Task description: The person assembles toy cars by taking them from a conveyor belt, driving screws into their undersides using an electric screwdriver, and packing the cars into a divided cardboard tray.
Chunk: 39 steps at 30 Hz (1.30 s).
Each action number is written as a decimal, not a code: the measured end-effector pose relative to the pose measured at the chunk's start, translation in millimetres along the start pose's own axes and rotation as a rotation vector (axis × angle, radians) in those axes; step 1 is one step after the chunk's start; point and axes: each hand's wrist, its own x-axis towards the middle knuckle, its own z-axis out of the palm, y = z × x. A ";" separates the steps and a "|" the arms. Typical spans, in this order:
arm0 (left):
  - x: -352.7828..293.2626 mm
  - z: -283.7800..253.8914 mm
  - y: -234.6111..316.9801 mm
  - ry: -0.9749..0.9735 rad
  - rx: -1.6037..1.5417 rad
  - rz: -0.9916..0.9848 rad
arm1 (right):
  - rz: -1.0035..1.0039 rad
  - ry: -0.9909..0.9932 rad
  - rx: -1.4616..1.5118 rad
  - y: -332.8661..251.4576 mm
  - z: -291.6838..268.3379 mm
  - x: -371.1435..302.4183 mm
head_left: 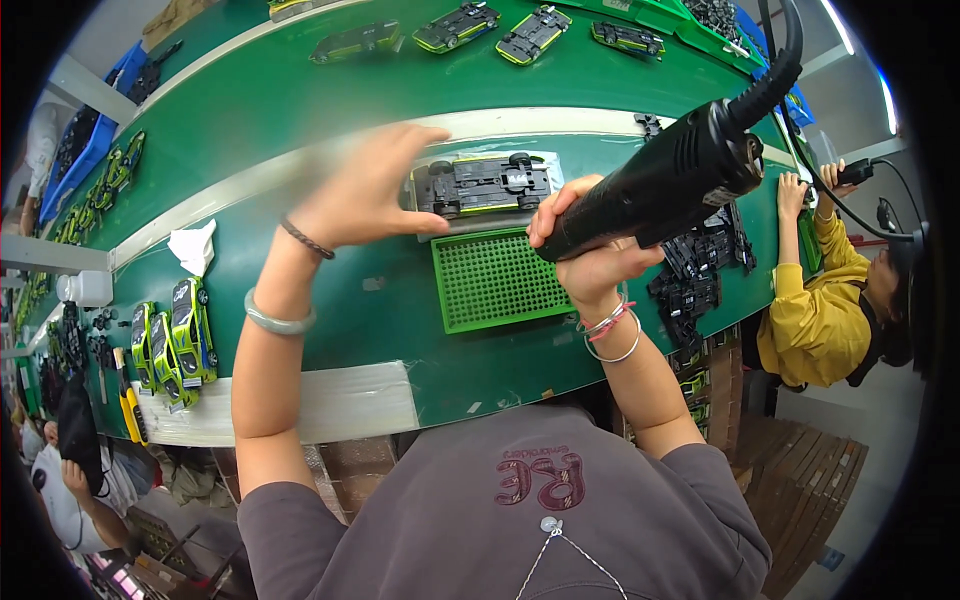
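Note:
A black electric screwdriver (640, 180) is gripped in my right hand (595, 245), its cable rising at the upper right. In front of me a toy car (482, 187) lies upside down, black underside and wheels upward, at the far edge of a green perforated tray (500, 285). To the left of that car is my left hand (375, 190), empty, with thumb and fingers spread apart. The thumb reaches close to the car's near left corner; whether it touches cannot be made out. The screwdriver's tip is hidden from view.
Several green-and-black toy cars (190, 330) stand at the left on the green table (330, 340). Black chassis parts (695, 270) are heaped at the right. More overturned cars (535, 35) lie on the far surface. A co-worker in a yellow top (825, 315) works at the right.

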 end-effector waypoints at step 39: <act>-3.2 -9.9 -9.8 -0.119 -0.096 -0.107 | -0.188 -0.321 0.039 31.1 95.1 70.7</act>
